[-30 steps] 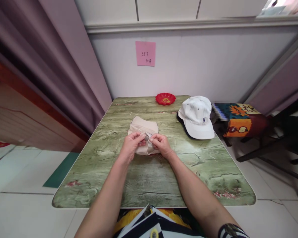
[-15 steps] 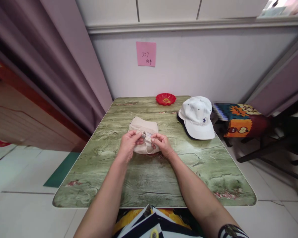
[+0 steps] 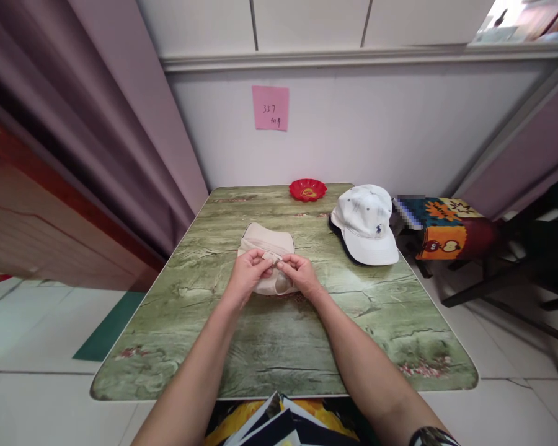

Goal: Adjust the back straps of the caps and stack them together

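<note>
A beige cap [image 3: 270,239] lies upside down or flattened in the middle of the table, its brim pointing away from me. My left hand [image 3: 252,271] pinches the cap's back strap from the left. From the other side, my right hand [image 3: 298,272] grips the strap's end, thumb against forefinger. The fingertips of both hands nearly meet over a small buckle area, whose details are too small to make out. An oval opening in the cap's back shows just below the fingers.
A white cap [image 3: 366,224] with a dark one under it rests at the table's right edge. At the back stands a red scalloped dish [image 3: 307,189]. A pink note [image 3: 270,108] is stuck on the wall. Right of the table is a stool with a patterned cover [image 3: 446,229].
My hands have drawn closer together, and the strap now lies flatter between them. The opening below the fingers shows more clearly. The view has tilted slightly upward.
</note>
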The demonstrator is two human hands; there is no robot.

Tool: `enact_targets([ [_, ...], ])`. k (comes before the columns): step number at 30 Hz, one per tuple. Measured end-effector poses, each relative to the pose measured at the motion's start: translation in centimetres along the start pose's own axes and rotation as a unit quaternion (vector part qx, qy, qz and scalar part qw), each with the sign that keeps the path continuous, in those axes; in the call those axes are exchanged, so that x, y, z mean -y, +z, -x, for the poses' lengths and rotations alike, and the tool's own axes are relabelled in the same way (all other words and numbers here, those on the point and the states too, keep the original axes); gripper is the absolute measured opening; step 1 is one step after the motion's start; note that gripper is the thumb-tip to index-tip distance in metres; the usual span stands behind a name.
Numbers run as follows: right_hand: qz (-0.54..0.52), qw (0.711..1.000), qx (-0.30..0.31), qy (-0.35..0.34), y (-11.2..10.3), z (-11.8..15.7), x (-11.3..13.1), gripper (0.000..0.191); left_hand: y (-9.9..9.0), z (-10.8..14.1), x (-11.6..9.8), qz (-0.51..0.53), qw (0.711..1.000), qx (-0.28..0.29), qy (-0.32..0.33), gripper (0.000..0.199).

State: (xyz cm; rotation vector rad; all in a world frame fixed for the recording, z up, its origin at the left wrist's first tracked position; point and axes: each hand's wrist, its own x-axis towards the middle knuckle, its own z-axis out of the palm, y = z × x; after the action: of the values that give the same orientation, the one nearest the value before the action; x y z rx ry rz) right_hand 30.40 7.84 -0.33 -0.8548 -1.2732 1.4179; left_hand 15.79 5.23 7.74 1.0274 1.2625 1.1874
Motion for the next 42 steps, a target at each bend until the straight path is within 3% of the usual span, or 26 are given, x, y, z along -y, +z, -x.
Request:
enact_targets([
  [7,0.000,1.000,-0.008,-0.001,0.0,0.0,0.2,0.038,-0.7,-1.0,0.1,-0.129,0.988,0.019,0.079,0.022],
  [11,-0.018,1.000,-0.002,0.004,0.1,0.0,-0.1,0.036,-1.3,-1.5,-1.5,-0.277,0.944,0.003,0.180,0.027],
  [14,-0.014,1.000,0.004,-0.001,0.1,0.0,-0.3,0.035,-1.3,-1.9,-3.1,-0.374,0.901,0.119,0.185,0.040],
  [16,-0.015,1.000,0.008,-0.005,0.1,0.0,-0.4,0.036,-1.2,-2.3,-3.8,-0.424,0.876,0.189,0.133,0.037],
  [18,-0.022,1.000,0.013,-0.005,0.0,0.1,-0.3,0.037,-1.3,-2.8,-4.1,-0.445,0.866,0.220,0.066,0.035],
  [21,-0.025,0.999,0.039,-0.004,-0.3,0.2,0.1,0.036,-2.0,-3.6,-4.4,-0.407,0.884,0.230,0.000,0.033],
  [25,0.062,0.994,0.060,-0.070,-0.9,0.4,1.0,0.031,-3.4,-3.9,-5.1,-0.329,0.922,0.204,-0.006,0.035],
  [28,0.163,0.976,0.016,-0.142,-1.1,0.4,1.4,0.028,-4.3,-3.2,-5.4,-0.274,0.945,0.175,-0.018,0.037],
  [32,0.203,0.962,-0.035,-0.177,-1.4,-0.1,2.7,0.026,-4.6,-1.3,-5.2,-0.197,0.969,0.146,-0.030,0.034],
  [37,0.267,0.943,0.033,-0.196,-2.0,-1.3,6.7,0.032,-4.6,0.4,-5.2,-0.111,0.985,0.125,-0.051,0.038],
  [42,0.356,0.904,0.093,-0.218,-1.4,-1.2,9.4,0.033,-5.6,1.1,-5.7,-0.111,0.976,0.173,-0.067,0.035],
])
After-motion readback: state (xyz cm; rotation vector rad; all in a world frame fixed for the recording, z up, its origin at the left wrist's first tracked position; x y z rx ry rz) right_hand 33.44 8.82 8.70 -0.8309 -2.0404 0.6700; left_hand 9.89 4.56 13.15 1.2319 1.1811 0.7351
